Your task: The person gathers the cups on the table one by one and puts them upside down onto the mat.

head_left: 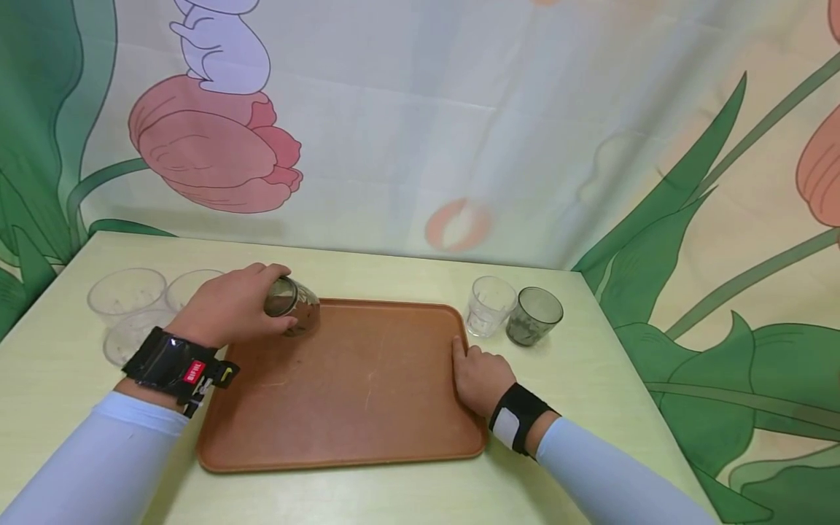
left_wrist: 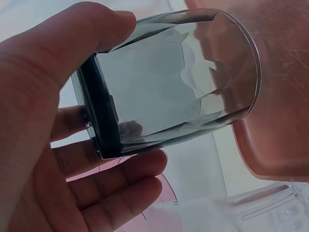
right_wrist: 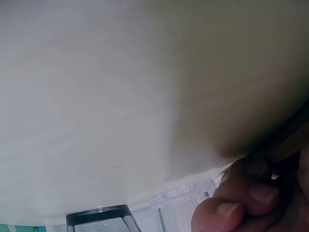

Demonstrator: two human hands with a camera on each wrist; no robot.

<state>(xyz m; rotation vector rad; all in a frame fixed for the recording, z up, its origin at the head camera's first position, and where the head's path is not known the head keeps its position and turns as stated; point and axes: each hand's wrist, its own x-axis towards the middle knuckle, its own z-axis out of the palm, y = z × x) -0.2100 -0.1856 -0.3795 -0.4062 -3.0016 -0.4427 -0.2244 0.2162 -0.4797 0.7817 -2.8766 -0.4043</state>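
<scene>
My left hand (head_left: 239, 306) grips a dark tinted glass (head_left: 303, 310) over the far left corner of a brown tray (head_left: 354, 386). In the left wrist view, the thumb and fingers hold the tinted glass (left_wrist: 154, 87) near its thick base, with its rim toward the tray (left_wrist: 280, 140). Whether the rim touches the tray, I cannot tell. My right hand (head_left: 484, 379) holds the tray's right edge, its index finger along the rim. Curled fingers (right_wrist: 241, 198) of that hand show in the right wrist view.
Three clear glasses, one a clear glass (head_left: 125, 292), stand left of the tray, partly behind my left hand. Beyond the right hand are a clear glass (head_left: 491, 302) and a grey tinted glass (head_left: 534, 315). A printed curtain (head_left: 394, 131) hangs behind the table (head_left: 558, 452).
</scene>
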